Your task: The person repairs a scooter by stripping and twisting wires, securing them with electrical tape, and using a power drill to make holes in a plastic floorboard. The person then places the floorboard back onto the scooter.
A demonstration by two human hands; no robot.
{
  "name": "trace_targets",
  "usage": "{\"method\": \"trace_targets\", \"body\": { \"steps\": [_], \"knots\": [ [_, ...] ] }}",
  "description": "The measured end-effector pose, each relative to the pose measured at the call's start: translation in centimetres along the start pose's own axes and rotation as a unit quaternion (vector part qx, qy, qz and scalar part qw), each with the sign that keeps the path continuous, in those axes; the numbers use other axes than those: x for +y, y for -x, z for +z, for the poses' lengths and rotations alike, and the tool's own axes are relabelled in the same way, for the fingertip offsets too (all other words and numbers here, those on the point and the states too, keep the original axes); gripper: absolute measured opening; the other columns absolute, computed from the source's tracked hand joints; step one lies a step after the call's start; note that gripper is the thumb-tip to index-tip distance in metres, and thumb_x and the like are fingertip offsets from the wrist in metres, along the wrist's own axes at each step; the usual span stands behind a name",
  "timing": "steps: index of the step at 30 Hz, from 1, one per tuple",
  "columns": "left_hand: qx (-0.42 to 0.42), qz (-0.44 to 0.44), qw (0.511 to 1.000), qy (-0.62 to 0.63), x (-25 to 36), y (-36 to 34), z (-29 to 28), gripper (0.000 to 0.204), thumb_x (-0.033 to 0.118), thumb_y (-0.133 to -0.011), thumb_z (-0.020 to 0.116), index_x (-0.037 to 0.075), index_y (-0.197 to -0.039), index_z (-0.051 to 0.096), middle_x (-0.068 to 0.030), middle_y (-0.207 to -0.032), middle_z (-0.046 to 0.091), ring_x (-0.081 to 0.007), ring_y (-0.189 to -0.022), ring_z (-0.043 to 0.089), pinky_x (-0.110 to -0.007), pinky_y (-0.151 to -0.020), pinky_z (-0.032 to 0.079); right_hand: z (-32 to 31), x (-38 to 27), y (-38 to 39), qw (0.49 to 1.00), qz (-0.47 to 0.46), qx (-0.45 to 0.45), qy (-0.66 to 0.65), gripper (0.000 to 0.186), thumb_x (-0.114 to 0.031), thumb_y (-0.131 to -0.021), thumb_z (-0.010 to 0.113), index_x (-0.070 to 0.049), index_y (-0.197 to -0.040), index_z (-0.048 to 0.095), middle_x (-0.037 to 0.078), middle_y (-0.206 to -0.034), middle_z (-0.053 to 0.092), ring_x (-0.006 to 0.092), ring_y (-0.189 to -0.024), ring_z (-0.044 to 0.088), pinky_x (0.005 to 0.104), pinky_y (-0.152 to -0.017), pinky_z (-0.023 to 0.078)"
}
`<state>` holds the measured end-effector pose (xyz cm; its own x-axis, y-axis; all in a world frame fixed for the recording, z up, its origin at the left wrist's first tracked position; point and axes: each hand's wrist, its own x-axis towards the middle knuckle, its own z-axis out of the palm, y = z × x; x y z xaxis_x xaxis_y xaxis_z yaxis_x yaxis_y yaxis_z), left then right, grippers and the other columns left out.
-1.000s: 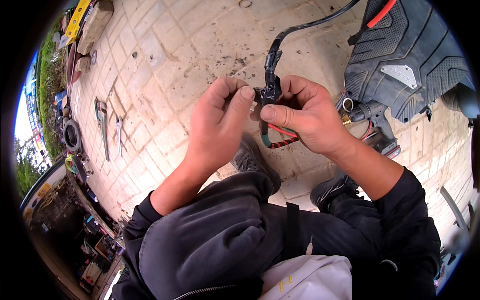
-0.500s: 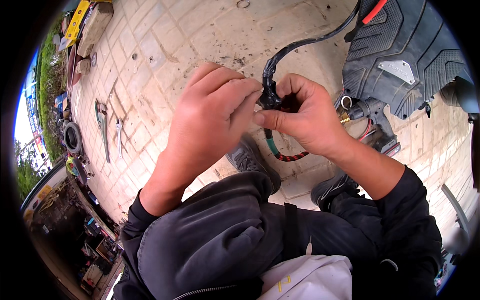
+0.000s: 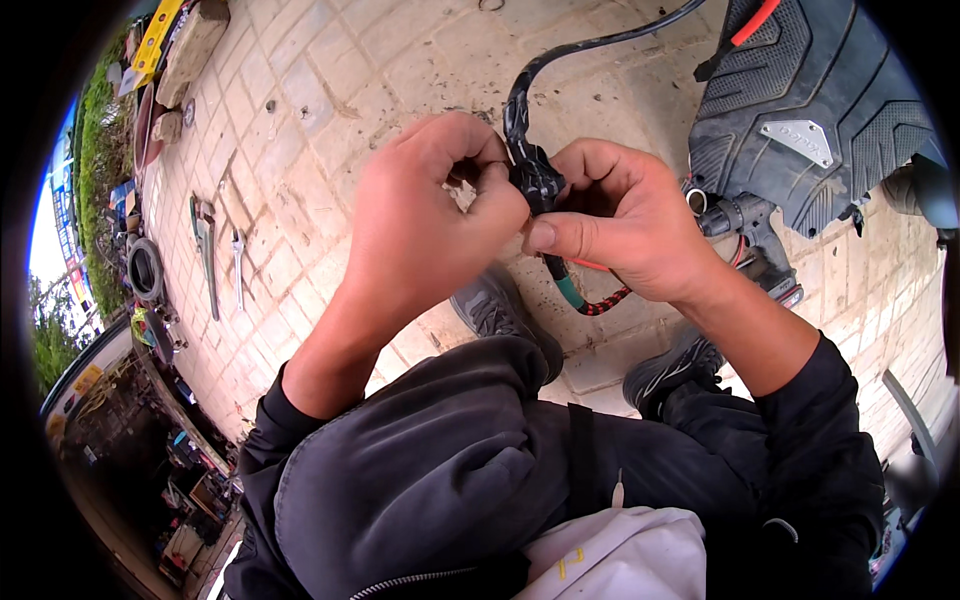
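Observation:
A black cable runs from the top of the view into a lumpy, glossy, tape-wrapped junction between my hands. Below it, a loop with green and red-black sleeving hangs over the pavers. My left hand is closed at the junction's left side, fingers curled, thumb against it. My right hand grips the same junction from the right with bent fingers and thumb; the fingertips are partly hidden.
A ribbed dark footboard with red-sleeved cable lies upper right, a cordless drill below it. An adjustable pipe wrench and a spanner lie left, near a tyre. My shoes are below my hands.
The taped junction has shifted slightly left. My left hand rose and its fingers have curled back from the cable's top; my right hand has moved a little rightward, still gripping.

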<state>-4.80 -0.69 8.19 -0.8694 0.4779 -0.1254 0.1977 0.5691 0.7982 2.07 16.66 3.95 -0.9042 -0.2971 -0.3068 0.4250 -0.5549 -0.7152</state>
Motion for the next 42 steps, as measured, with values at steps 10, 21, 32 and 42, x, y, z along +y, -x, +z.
{"method": "trace_targets", "body": {
  "steps": [10, 21, 32, 42],
  "knots": [
    [0.01, -0.223, 0.824, 0.521, -4.1, 0.8, 1.1, 0.023, 0.018, -0.096, 0.056, -0.002, -0.106, 0.059, -0.0062, -0.092, 0.063, -0.0148, -0.087, 0.06, -0.031, -0.083, 0.048, -0.9, 1.9, -1.6, 0.989, -0.042, 0.14, 0.032, 0.024, -0.011, -0.079, 0.079, 0.002, -0.089, 0.061, 0.006, -0.076, 0.064, 0.008, -0.063, 0.059, 0.0222, -0.048, 0.044],
    [-0.078, -0.196, 0.811, 0.546, -4.0, 1.7, 4.1, 0.025, 0.026, -0.101, 0.048, 0.003, -0.11, 0.055, -0.0004, -0.071, 0.049, -0.0097, -0.059, 0.04, -0.026, -0.058, 0.035, -4.6, 2.2, -5.1, 0.995, -0.087, 0.052, 0.007, 0.031, -0.014, -0.093, 0.062, -0.001, -0.121, 0.062, 0.001, -0.095, 0.065, 0.0084, -0.086, 0.056, 0.0242, -0.073, 0.047],
    [-0.223, -0.241, 0.596, 0.733, -5.0, 1.0, 3.9, 0.032, 0.04, -0.102, 0.041, 0.009, -0.099, 0.051, 0.0087, -0.062, 0.03, -0.0053, -0.052, 0.026, -0.022, -0.049, 0.025, -5.5, 3.1, -6.3, 0.996, -0.033, -0.033, -0.081, 0.011, -0.011, -0.088, 0.069, -0.003, -0.093, 0.063, 0.003, -0.08, 0.064, 0.0117, -0.07, 0.06, 0.0256, -0.067, 0.05],
    [-0.035, -0.33, 0.746, 0.578, -3.9, 1.0, 3.5, 0.036, 0.042, -0.102, 0.043, 0.012, -0.083, 0.046, 0.0084, -0.056, 0.028, -0.0053, -0.046, 0.023, -0.023, -0.045, 0.024, -2.9, 2.9, -3.6, 0.99, -0.026, 0.107, 0.087, 0.014, -0.013, -0.088, 0.065, 0.001, -0.087, 0.062, 0.002, -0.077, 0.06, 0.0086, -0.069, 0.055, 0.0244, -0.062, 0.045]
  ]
}}
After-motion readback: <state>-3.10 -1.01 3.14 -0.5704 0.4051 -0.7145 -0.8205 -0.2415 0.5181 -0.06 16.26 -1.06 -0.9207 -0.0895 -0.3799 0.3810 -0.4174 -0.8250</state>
